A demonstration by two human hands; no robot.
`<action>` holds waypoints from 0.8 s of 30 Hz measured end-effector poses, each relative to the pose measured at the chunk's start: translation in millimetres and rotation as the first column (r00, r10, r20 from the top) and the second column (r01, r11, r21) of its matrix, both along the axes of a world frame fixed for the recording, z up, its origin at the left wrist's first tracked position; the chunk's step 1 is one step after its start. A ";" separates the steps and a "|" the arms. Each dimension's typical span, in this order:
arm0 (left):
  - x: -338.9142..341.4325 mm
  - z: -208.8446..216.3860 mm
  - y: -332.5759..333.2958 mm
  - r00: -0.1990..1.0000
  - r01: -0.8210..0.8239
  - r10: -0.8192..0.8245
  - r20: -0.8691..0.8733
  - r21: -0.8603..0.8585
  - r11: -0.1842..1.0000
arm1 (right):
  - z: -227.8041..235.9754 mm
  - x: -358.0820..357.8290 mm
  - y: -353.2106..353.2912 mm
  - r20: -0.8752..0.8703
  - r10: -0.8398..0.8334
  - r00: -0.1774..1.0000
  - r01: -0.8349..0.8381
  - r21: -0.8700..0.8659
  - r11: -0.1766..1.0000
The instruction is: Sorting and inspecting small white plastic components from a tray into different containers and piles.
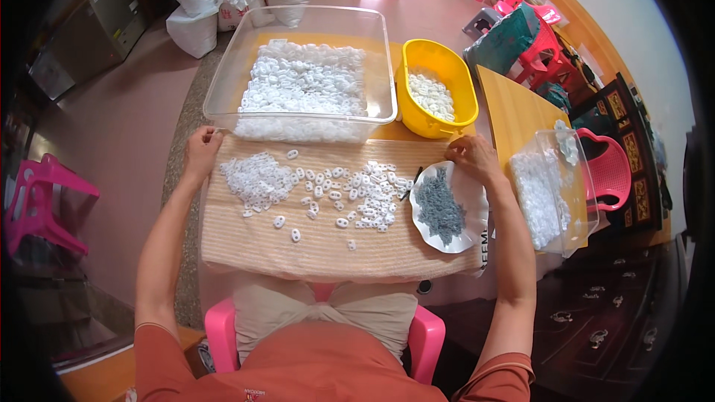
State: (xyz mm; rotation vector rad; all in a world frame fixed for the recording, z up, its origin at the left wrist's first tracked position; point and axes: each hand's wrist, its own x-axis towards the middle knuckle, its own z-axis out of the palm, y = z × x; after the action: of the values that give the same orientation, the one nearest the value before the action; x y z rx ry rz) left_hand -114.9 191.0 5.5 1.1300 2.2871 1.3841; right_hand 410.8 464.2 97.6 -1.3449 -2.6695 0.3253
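A board wrapped in thin foam sheet (pixel 246 249) lies in front of me. My left hand (pixel 201 152) is closed at its far left corner, fingers pinching the foam sheet. My right hand (pixel 474 156) is at the far right corner, fingers bent down onto the sheet; the fingertips are partly hidden. Between my hands lie a heap of small white plastic pieces (pixel 258 183) on the left and another pile of white pieces with slots (pixel 376 197) right of centre. Several loose oval ones are scattered between. Below my right hand, a white scalloped plate (pixel 468 234) holds small grey parts (pixel 441 208).
Beyond the board stand a large clear bin (pixel 298 125) of white pieces and a yellow tub (pixel 439 128) with pale pieces. To the right, another clear bin (pixel 585 212) holds white parts. Pink stools (pixel 48 205) and white sacks (pixel 194 30) stand around on the floor.
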 end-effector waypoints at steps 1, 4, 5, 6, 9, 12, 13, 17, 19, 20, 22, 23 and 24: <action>-0.2 0.8 -1.8 1.000 -0.006 0.006 -0.001 -0.001 1.000 | 2.2 -3.5 -0.1 -0.001 -0.014 1.000 0.014 -0.045 0.999; 3.1 6.4 -7.3 0.999 0.000 -0.001 -0.051 -0.011 1.000 | 11.2 -13.0 -0.6 0.037 -0.044 0.998 0.048 -0.122 0.991; 10.9 13.9 -7.5 0.999 0.003 -0.004 -0.052 -0.006 1.000 | 12.5 -14.1 -1.6 0.078 -0.069 0.995 0.080 -0.149 0.986; 16.6 19.1 -8.4 0.999 0.007 -0.007 -0.053 -0.001 1.000 | 8.3 -11.6 -0.5 0.080 -0.067 0.994 0.079 -0.152 0.985; 21.5 23.5 -14.0 0.990 -0.007 -0.001 -0.144 -0.054 0.998 | -1.1 -6.6 2.8 0.056 -0.007 0.998 0.009 -0.042 0.999; 30.2 30.6 -23.2 0.935 -0.043 0.006 -0.355 -0.094 0.995 | -2.9 -8.2 -1.8 0.075 -0.007 0.997 0.002 0.069 0.998; 38.1 36.0 -25.3 0.936 -0.040 0.004 -0.353 -0.095 0.995 | -3.6 -6.0 -3.2 0.083 0.013 0.996 -0.024 0.123 0.992; 61.5 52.2 -37.5 0.876 -0.073 0.009 -0.483 -0.113 0.991 | -1.9 -16.1 -24.8 -0.097 0.071 0.993 -0.040 0.283 0.958; 68.8 55.8 -44.1 0.855 -0.056 0.000 -0.519 -0.093 0.994 | 4.3 -30.7 -45.2 -0.148 0.104 0.983 -0.058 0.286 0.957; 75.0 59.5 -45.6 0.830 -0.050 -0.001 -0.558 -0.077 0.996 | 7.1 -34.7 -54.9 -0.199 0.126 0.972 -0.063 0.293 0.954; 85.4 61.7 -46.7 0.803 -0.060 -0.001 -0.596 -0.082 0.995 | 7.5 -44.0 -67.4 -0.267 0.156 0.951 -0.081 0.271 0.959; 88.9 62.4 -46.3 0.785 -0.049 0.018 -0.619 -0.033 0.998 | 10.4 -52.5 -78.7 -0.350 0.159 0.923 -0.094 0.198 0.976; 94.1 62.3 -49.6 0.767 -0.038 0.038 -0.641 0.013 0.999 | 8.3 -59.8 -88.3 -0.431 0.154 0.889 -0.112 0.123 0.986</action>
State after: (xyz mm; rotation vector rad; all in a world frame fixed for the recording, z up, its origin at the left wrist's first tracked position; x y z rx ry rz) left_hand -20.9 141.4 67.8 1.7914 2.7581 1.1103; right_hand 351.0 375.9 105.9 -0.9256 -2.3618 0.4502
